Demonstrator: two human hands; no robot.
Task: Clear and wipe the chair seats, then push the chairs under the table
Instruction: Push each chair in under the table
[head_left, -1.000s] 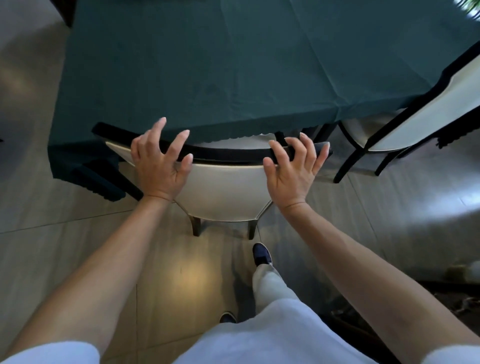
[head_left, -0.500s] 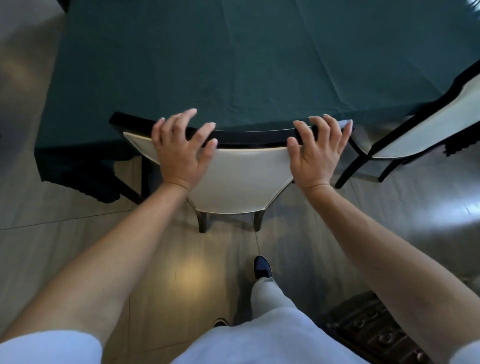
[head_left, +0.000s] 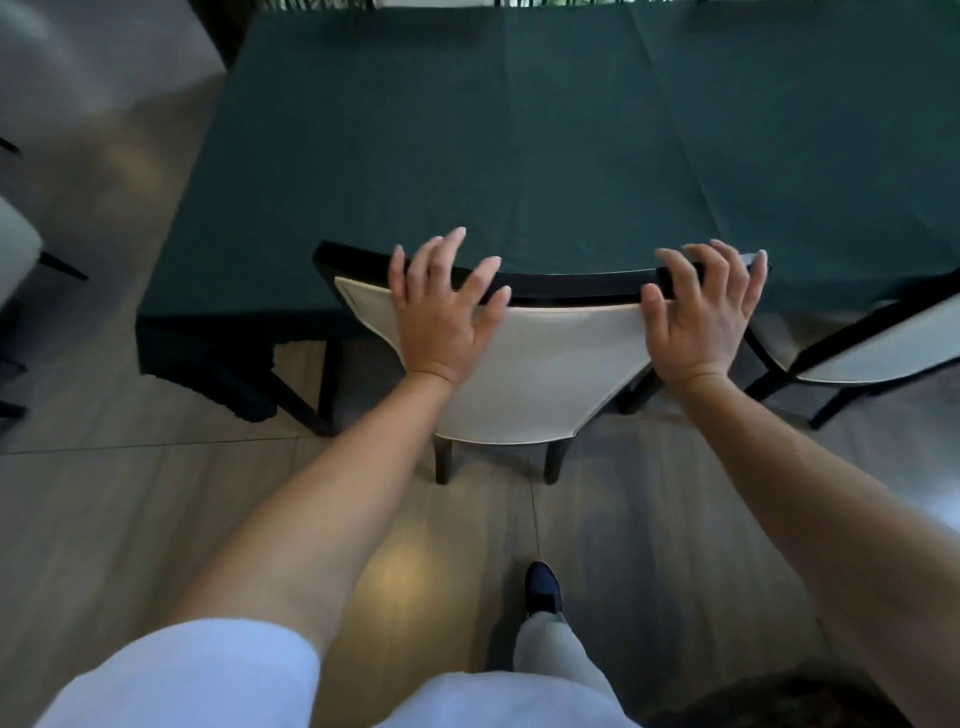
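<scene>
Chair (head_left: 519, 364) — 1 unit, cream padded back with a black top rail, standing at the near edge of the counter (head_left: 519, 130) under its dark green cloth. The seat is out of sight beneath the cloth, so the chair reads as pushed in, or very nearly.

Left hand (head_left: 441, 317): your palm lies on the back panel, fingers spread and straight over the rail — an open grip, holding nothing.

Right hand (head_left: 701, 317): same posture at the rail's right end, fingers loose across the top, nothing clasped.

Step in hand: the push-under for this chair, apparently at its finish.

Second chair (head_left: 878, 348): just beside on your right, angled, its seat partly clear of the counter. Whether that seat is wiped cannot be told.

Next move, as judged: lift both hands off, step right, check the seat, then square the chair and push it straight in.
</scene>
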